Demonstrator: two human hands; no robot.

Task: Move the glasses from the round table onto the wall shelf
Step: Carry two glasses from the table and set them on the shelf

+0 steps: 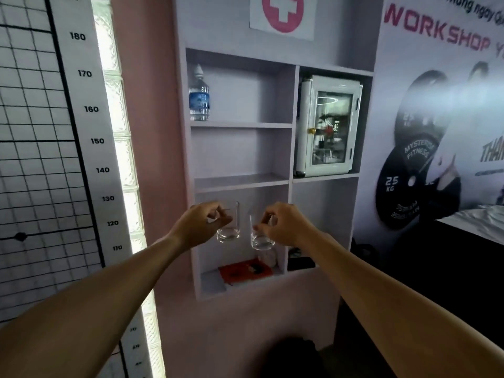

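Note:
I hold two clear drinking glasses out in front of the pale wall shelf. My left hand grips the rim of the left glass with its fingertips. My right hand pinches the rim of the right glass the same way. Both glasses hang upright in the air, level with the lowest left compartment, below the bare middle board. The round table is out of view.
A water bottle stands at the left of the top compartment. A white glass-door cabinet fills the upper right compartment. A red booklet and another glass lie in the bottom left compartment, a dark item in the bottom right.

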